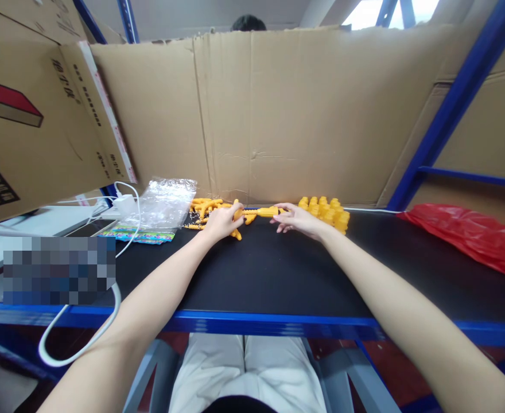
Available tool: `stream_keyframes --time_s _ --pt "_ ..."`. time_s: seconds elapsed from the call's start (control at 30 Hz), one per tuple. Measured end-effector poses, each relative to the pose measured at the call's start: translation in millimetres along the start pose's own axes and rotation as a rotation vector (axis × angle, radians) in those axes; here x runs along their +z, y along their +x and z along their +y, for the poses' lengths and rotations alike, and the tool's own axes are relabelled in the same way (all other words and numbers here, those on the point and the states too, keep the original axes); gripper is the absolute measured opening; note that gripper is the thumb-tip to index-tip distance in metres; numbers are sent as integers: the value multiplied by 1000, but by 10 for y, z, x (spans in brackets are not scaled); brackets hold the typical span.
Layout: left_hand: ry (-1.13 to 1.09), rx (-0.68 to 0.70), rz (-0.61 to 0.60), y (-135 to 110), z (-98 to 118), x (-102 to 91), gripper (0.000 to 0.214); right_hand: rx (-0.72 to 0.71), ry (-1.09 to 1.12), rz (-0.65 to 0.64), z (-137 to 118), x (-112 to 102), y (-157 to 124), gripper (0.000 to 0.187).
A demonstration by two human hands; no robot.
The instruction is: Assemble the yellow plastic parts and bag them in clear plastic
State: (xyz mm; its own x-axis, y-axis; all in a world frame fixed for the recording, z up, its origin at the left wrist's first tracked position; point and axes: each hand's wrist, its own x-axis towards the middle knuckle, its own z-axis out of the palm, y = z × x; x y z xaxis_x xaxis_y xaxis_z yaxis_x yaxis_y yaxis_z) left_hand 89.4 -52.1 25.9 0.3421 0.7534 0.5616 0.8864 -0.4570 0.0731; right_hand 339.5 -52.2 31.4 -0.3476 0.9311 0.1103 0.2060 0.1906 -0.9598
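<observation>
My left hand (pixel 223 222) is closed in a pinch on one end of a yellow plastic toy piece (pixel 268 211), over the back half of the black table. This piece lies level between my hands, thin and ribbed toward the left and thicker toward the right. At its thick end, the thumb and fingers of my right hand (pixel 298 218) close on it, the lower fingers loosely curled. Beside and behind my left hand lies a heap of yellow branching plastic parts (pixel 205 205) with small metal chains. Behind my right hand, several knobbly yellow parts (pixel 326 211) stand upright in rows.
Clear plastic bags (pixel 162 201) and a colourful packet (pixel 149 236) lie left of the heap. A white cable (pixel 119 298) loops over the blue table edge (pixel 278 322) near my left forearm. Red plastic (pixel 463 235) lies at right; a cardboard wall (pixel 313 115) stands behind.
</observation>
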Motion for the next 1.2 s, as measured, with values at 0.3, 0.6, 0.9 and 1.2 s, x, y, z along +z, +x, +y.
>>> stream_keyframes --time_s 0.3,0.6,0.9,1.2 --pt "1 33 27 -10 26 3 34 5 -105 78 -57 55 -13 44" --pt "-29 6 44 -5 18 9 31 -42 -171 54 -16 -7 4 50" --pt "-14 26 52 -6 22 13 32 -67 -145 72 11 24 35 35" --pt "-39 5 57 -6 23 -27 30 -88 -104 72 5 -22 -1 60"
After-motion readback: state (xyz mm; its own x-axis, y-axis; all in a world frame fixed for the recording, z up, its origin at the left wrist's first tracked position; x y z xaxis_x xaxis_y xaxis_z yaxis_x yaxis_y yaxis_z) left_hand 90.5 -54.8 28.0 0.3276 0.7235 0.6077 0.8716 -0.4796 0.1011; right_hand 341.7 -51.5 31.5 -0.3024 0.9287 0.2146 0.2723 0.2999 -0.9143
